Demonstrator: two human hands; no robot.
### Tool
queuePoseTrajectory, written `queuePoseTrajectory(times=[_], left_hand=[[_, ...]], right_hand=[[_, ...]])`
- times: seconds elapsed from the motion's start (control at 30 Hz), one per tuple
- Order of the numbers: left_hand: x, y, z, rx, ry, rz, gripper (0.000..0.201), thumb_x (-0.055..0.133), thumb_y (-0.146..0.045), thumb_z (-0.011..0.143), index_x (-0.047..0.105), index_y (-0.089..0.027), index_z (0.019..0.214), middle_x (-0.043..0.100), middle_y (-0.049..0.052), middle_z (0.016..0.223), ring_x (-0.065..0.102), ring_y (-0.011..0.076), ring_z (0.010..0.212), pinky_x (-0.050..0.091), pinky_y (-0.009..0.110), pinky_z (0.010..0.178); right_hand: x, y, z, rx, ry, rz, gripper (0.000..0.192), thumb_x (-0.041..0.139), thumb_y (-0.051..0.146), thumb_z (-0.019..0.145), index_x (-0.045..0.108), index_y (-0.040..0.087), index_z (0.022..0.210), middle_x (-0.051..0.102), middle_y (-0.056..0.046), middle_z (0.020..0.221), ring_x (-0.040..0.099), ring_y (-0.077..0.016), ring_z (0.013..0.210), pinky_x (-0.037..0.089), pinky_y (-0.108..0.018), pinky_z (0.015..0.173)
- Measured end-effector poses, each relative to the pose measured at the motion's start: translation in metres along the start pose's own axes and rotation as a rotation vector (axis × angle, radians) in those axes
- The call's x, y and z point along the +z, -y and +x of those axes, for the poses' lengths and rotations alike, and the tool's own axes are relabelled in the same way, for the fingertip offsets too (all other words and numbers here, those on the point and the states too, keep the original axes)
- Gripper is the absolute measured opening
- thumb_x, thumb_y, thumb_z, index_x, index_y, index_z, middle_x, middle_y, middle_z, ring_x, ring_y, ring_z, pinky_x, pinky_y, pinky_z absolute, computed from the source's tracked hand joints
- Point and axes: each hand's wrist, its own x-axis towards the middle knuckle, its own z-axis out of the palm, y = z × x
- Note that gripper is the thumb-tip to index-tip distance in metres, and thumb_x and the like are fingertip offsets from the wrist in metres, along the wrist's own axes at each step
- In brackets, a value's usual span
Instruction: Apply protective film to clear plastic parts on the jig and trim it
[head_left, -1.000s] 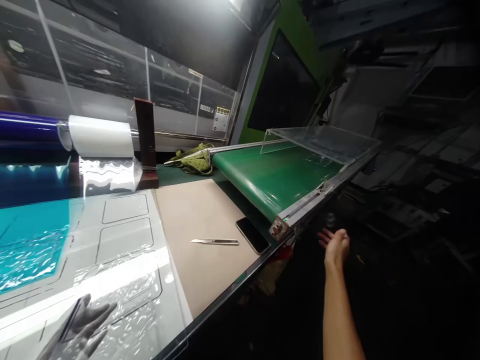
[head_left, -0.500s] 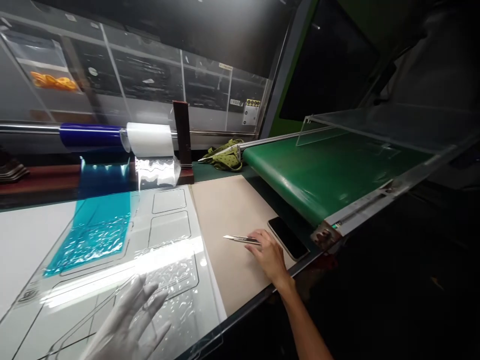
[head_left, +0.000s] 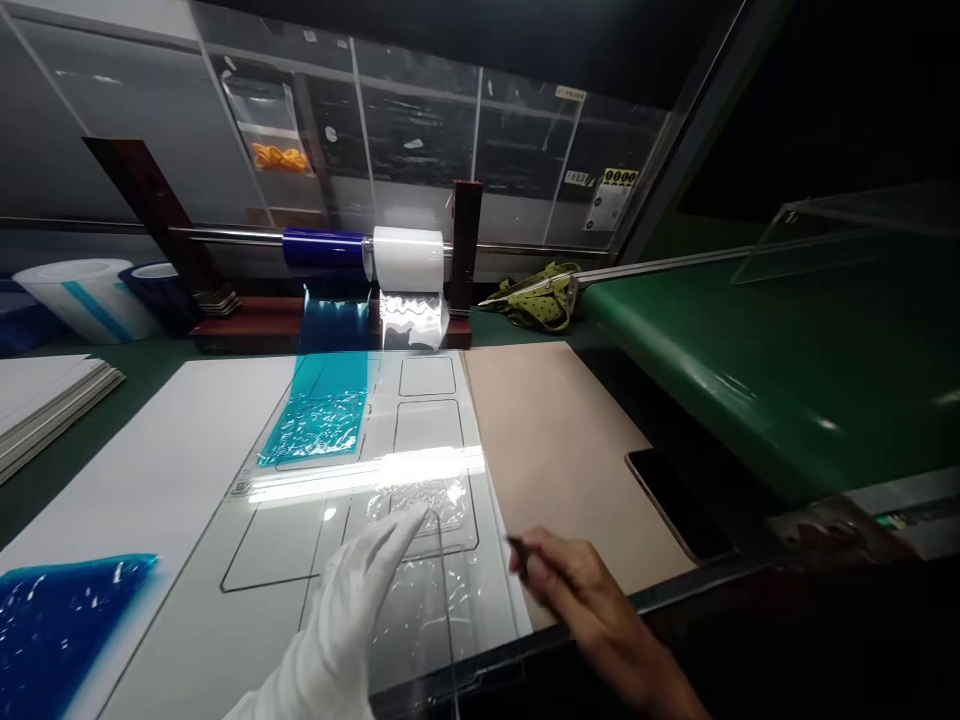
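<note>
My left hand (head_left: 352,610), in a white glove, lies flat with fingers together on the clear film that covers a transparent plastic panel (head_left: 300,520) with printed rectangles. My bare right hand (head_left: 577,590) is closed around a thin metal knife (head_left: 519,548), its tip showing near the panel's right edge. A strip of blue film (head_left: 319,410) runs from the blue roll (head_left: 322,247) onto the panel. The clear strip comes off the white roll (head_left: 409,258) beside it.
A dark phone (head_left: 679,500) lies on the brown board (head_left: 555,440). A green conveyor belt (head_left: 780,350) slopes at the right. Green gloves (head_left: 544,295) lie behind the board. Film rolls (head_left: 82,295) and stacked sheets (head_left: 37,400) are at the left. Blue film (head_left: 52,620) lies front left.
My right hand came from below the table edge, took the knife next to the phone, and carried it left to the panel. The view swung left. My left hand stayed on the film.
</note>
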Motion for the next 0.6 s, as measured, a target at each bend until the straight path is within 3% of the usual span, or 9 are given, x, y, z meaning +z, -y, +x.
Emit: queuePoseTrajectory(times=[0.1, 0.2, 0.27, 0.33, 0.43, 0.6], left_hand=[[0.007, 0.005, -0.001, -0.053, 0.052, -0.003, 0.05, 0.029, -0.014, 0.09, 0.054, -0.03, 0.131, 0.062, 0.004, 0.128, 0.057, 0.0221, 0.12, 0.047, 0.044, 0.102], [0.002, 0.003, -0.005, -0.017, 0.043, 0.021, 0.052, 0.036, -0.013, 0.088, 0.05, -0.033, 0.135, 0.062, 0.003, 0.127, 0.057, 0.0217, 0.119, 0.049, 0.041, 0.1], [-0.003, 0.0, -0.007, 0.021, 0.033, 0.025, 0.057, 0.038, -0.011, 0.086, 0.047, -0.035, 0.137, 0.063, 0.002, 0.126, 0.058, 0.0211, 0.117, 0.049, 0.039, 0.099], [-0.007, -0.004, -0.009, 0.042, 0.027, 0.026, 0.059, 0.037, -0.009, 0.085, 0.046, -0.035, 0.137, 0.064, 0.001, 0.123, 0.06, 0.0204, 0.114, 0.05, 0.037, 0.098], [-0.007, -0.008, -0.01, 0.036, 0.03, 0.025, 0.057, 0.035, -0.01, 0.086, 0.048, -0.034, 0.136, 0.065, 0.002, 0.118, 0.062, 0.0199, 0.11, 0.052, 0.035, 0.095], [-0.006, -0.016, -0.013, 0.057, 0.052, -0.022, 0.048, 0.04, -0.018, 0.088, 0.048, -0.032, 0.134, 0.063, 0.003, 0.12, 0.06, 0.0219, 0.111, 0.051, 0.04, 0.096]], right_hand=[[0.019, 0.02, -0.011, -0.153, 0.119, 0.091, 0.035, 0.033, 0.032, 0.1, 0.066, 0.022, 0.104, 0.065, -0.003, 0.074, 0.064, -0.0138, 0.066, 0.049, -0.023, 0.063], [0.029, 0.026, -0.015, -0.137, 0.115, 0.04, 0.032, 0.043, 0.034, 0.096, 0.061, 0.027, 0.122, 0.068, -0.004, 0.086, 0.065, -0.0163, 0.074, 0.049, -0.023, 0.063], [0.033, 0.027, -0.016, -0.022, 0.147, 0.003, 0.033, 0.063, 0.043, 0.084, 0.064, 0.03, 0.114, 0.066, -0.003, 0.085, 0.062, -0.0169, 0.073, 0.047, -0.021, 0.056], [0.038, 0.028, -0.017, 0.065, 0.191, 0.002, 0.036, 0.077, 0.048, 0.069, 0.066, 0.027, 0.095, 0.062, 0.0, 0.077, 0.056, -0.0148, 0.065, 0.041, -0.02, 0.049], [0.043, 0.031, -0.017, 0.105, 0.164, 0.039, 0.039, 0.081, 0.053, 0.062, 0.059, 0.024, 0.079, 0.058, 0.001, 0.073, 0.048, -0.0124, 0.061, 0.035, -0.02, 0.048], [0.048, 0.029, -0.018, 0.084, 0.138, 0.089, 0.053, 0.083, 0.06, 0.05, 0.054, 0.023, 0.075, 0.055, 0.002, 0.071, 0.046, -0.0114, 0.059, 0.035, -0.021, 0.049]])
